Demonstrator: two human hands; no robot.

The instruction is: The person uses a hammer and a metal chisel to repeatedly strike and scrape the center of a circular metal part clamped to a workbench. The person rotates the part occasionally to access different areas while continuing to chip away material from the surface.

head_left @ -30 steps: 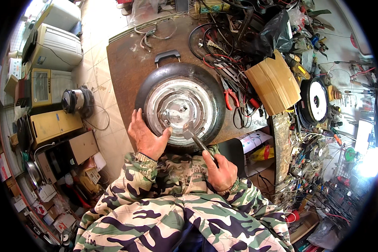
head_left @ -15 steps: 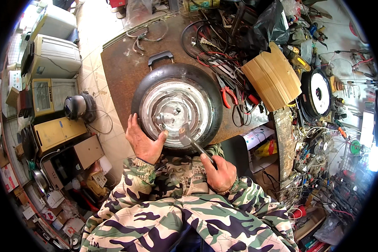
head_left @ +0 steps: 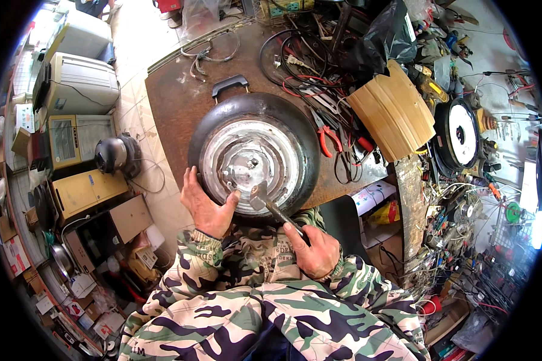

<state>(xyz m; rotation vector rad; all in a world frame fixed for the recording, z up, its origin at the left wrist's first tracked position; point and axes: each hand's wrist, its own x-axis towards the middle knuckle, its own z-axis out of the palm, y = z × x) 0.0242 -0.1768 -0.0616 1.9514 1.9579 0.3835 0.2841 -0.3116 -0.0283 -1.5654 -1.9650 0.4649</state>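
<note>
An upturned round black pan (head_left: 295,129) lies at the table's near edge, its underside facing up. A scuffed silver metal disc with ridged rings (head_left: 270,162) fills the middle, with a small stud at its centre. My left hand (head_left: 206,203) grips the pan's near-left rim, fingers along the outside and thumb over the metal. In my right hand (head_left: 317,251) is a hammer (head_left: 276,212), held by its handle. The hammer head is over the near part of the disc; whether it touches, I cannot tell. A black loop handle (head_left: 229,82) sticks out from the pan's far side.
Red-handled pliers (head_left: 329,138), cables (head_left: 292,60) and a cardboard box (head_left: 391,111) crowd the table's right side. A wire piece (head_left: 206,55) lies at the far left. Tangled parts and a round black-and-white unit (head_left: 462,132) are further right. Appliances (head_left: 83,83) line the left floor.
The hammer head has shifted slightly left over the disc, and my right hand has moved a little with it. My left hand keeps its place on the pan.
</note>
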